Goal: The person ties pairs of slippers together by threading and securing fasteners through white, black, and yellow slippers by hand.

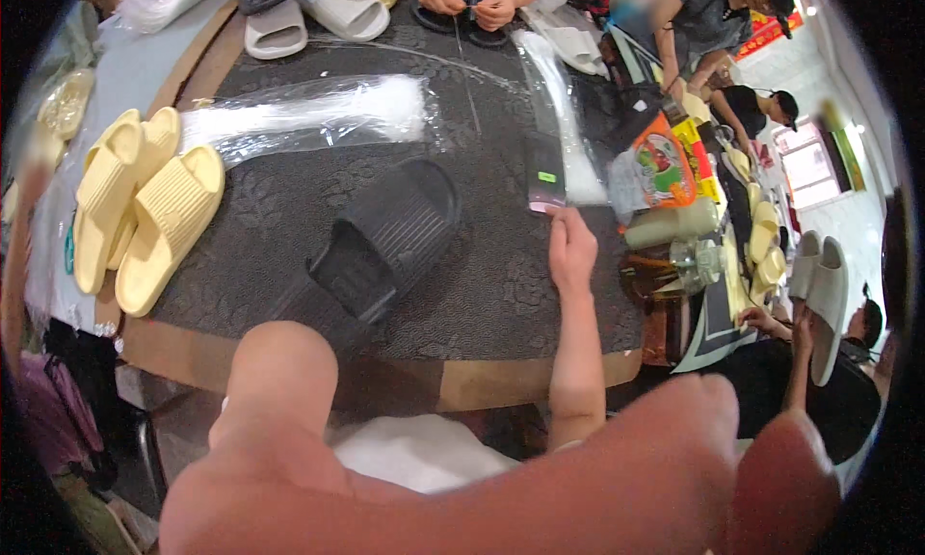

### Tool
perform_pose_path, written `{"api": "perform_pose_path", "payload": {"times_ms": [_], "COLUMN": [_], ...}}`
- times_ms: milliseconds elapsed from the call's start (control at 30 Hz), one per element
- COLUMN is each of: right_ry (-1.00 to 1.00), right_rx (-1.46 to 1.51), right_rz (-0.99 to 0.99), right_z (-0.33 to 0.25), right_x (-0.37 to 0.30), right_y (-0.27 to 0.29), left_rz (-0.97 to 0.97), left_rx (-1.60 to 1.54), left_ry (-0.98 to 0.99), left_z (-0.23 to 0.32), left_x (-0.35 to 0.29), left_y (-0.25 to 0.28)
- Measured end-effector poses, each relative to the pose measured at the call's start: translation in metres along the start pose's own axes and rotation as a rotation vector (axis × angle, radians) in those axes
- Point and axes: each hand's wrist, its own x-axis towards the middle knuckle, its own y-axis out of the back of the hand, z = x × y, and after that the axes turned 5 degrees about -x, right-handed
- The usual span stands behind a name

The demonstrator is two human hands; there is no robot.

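My right hand (572, 251) reaches over the dark table with curled fingers at the near edge of a phone (545, 174); its dark screen shows a small green patch. The phone lies partly on a stack of clear plastic bags (568, 102). My left hand (434, 497) is raised very close to the camera, large and blurred along the lower edge, its fingers spread apart; I see nothing in it. Between the two, a black slide slipper (395, 237) lies on the table, its near end partly hidden behind a finger.
Yellow slippers (159, 218) stand at the left by clear plastic bags (308, 117). Another person's hands (467, 6) work on a black slipper at the far edge, near grey slippers (275, 30). An orange packet (663, 165) and a jar (699, 261) stand right. People handle slippers beyond.
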Motion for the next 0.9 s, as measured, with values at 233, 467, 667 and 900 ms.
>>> {"api": "perform_pose_path", "payload": {"times_ms": [233, 467, 667, 900], "right_ry": [0.028, -0.028, -0.075, -0.032], "right_rx": [0.069, 0.051, 0.060, 0.097], "right_rz": [0.052, 0.017, 0.001, 0.022], "right_z": [0.004, -0.001, -0.004, -0.005], "right_x": [-0.007, -0.010, 0.001, -0.003], "right_y": [0.003, 0.004, 0.010, 0.003], "left_rz": [-0.049, -0.103, -0.093, -0.172], "left_rx": [-0.112, -0.016, 0.170, 0.290], "left_ry": [-0.058, -0.036, 0.134, 0.143], "left_z": [-0.004, 0.002, 0.025, 0.041], "left_x": [0.010, 0.009, -0.013, -0.007], "left_y": [-0.002, 0.008, 0.032, 0.047]}}
